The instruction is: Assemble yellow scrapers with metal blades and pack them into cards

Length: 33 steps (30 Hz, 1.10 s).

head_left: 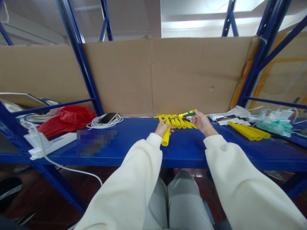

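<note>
My left hand (163,128) is closed around a yellow T-shaped plastic piece with a tubular handle (165,140), whose open round end points toward me. In my right hand (200,122) is a screwdriver with a green and yellow handle (189,113). Its thin shaft points left, toward the head of the held piece; whether the tip touches it I cannot tell. Just behind and between the hands, several similar yellow pieces (178,123) lie in a row on the blue shelf (134,140). Small dark items beside them, near my right fingers, are too small to make out.
Loose yellow tubes (249,131) lie at the right, beside a black and white packet (230,120). A phone (107,118) rests on a coiled white cable (96,124) at the left, near a red plastic bag (72,118) and a white power strip (57,143). Cardboard (192,73) stands behind.
</note>
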Each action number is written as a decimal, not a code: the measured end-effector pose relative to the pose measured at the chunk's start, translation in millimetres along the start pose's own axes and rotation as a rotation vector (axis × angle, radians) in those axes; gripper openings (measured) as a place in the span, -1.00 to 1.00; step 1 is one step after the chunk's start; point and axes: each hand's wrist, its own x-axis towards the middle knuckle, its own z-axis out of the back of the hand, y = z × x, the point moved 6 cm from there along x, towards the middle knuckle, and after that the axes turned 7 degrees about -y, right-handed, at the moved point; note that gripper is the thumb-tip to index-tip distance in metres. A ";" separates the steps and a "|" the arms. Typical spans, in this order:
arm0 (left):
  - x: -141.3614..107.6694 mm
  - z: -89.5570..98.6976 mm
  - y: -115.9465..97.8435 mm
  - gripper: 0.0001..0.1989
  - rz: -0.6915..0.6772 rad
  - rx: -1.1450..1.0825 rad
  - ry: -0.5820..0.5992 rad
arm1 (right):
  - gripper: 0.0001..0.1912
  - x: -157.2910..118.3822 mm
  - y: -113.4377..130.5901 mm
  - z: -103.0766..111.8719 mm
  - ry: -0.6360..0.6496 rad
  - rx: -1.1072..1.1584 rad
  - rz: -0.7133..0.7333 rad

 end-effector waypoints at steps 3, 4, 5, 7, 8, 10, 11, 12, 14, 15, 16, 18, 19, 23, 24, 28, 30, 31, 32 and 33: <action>-2.6 -0.9 -1.0 -0.36 -0.003 -0.003 0.001 | -0.47 -0.5 -1.0 0.9 -0.029 -0.008 0.008; -3.1 -1.1 -1.3 -0.37 -0.004 -0.004 0.001 | -0.47 -0.2 -1.5 1.7 -0.045 -0.013 0.000; -3.5 -1.3 -1.4 -0.37 -0.003 -0.004 0.001 | -0.48 0.3 -2.1 2.4 -0.057 -0.018 -0.013; -3.5 -1.3 -1.4 -0.37 0.002 -0.001 -0.002 | -0.50 1.5 -3.4 3.1 -0.064 -0.031 -0.048; -3.4 -1.1 -1.2 -0.37 0.006 0.001 -0.002 | -0.51 2.2 -4.1 3.0 -0.059 -0.036 -0.065; -3.0 -0.9 -0.9 -0.37 0.011 0.002 -0.001 | -0.53 3.5 -5.1 3.2 -0.051 -0.038 -0.084; -2.8 -0.7 -0.8 -0.37 0.013 0.002 0.001 | -0.55 4.1 -5.3 3.6 -0.054 -0.032 -0.085; -2.4 -0.6 -0.6 -0.37 0.014 -0.001 0.004 | -0.56 4.5 -5.3 4.2 -0.059 -0.024 -0.080; -1.5 -0.6 -0.2 -0.37 0.011 -0.008 0.013 | -0.58 4.8 -5.0 5.0 -0.064 -0.008 -0.064; -0.9 -0.5 0.0 -0.36 0.009 -0.013 0.016 | -0.59 4.6 -4.9 4.8 -0.059 -0.005 -0.059; -0.3 -0.5 0.3 -0.35 0.008 -0.015 0.018 | -0.60 4.1 -4.9 4.4 -0.050 -0.004 -0.056; 0.7 -0.1 0.7 -0.34 0.006 -0.017 0.014 | -0.63 2.3 -4.7 2.9 -0.030 -0.003 -0.059; 0.9 0.2 0.8 -0.34 0.006 -0.016 0.008 | -0.65 1.1 -4.3 2.1 -0.024 -0.001 -0.059; -0.9 0.9 -0.2 -0.34 0.007 -0.014 -0.010 | -0.68 -3.3 -1.6 -1.0 -0.025 0.005 -0.042; -1.5 0.8 -0.4 -0.34 0.009 -0.015 -0.011 | -0.67 -4.0 -1.4 -1.5 -0.029 0.005 -0.039; -1.2 0.0 -0.3 -0.35 0.011 -0.020 0.000 | -0.65 -4.2 -1.8 -1.7 -0.046 0.001 -0.026; 0.6 0.0 0.2 -0.34 0.005 -0.022 0.003 | -0.62 -3.2 -2.1 -0.8 -0.056 0.002 -0.016; 1.6 0.1 0.5 -0.33 0.002 -0.023 0.003 | -0.60 -2.8 -2.3 -0.2 -0.061 0.004 -0.013; 2.4 0.2 0.7 -0.33 -0.001 -0.022 0.002 | -0.57 -2.4 -2.6 0.3 -0.064 0.004 -0.013; 3.0 0.2 0.8 -0.33 -0.003 -0.021 0.001 | -0.55 -2.1 -2.7 0.7 -0.065 0.001 -0.012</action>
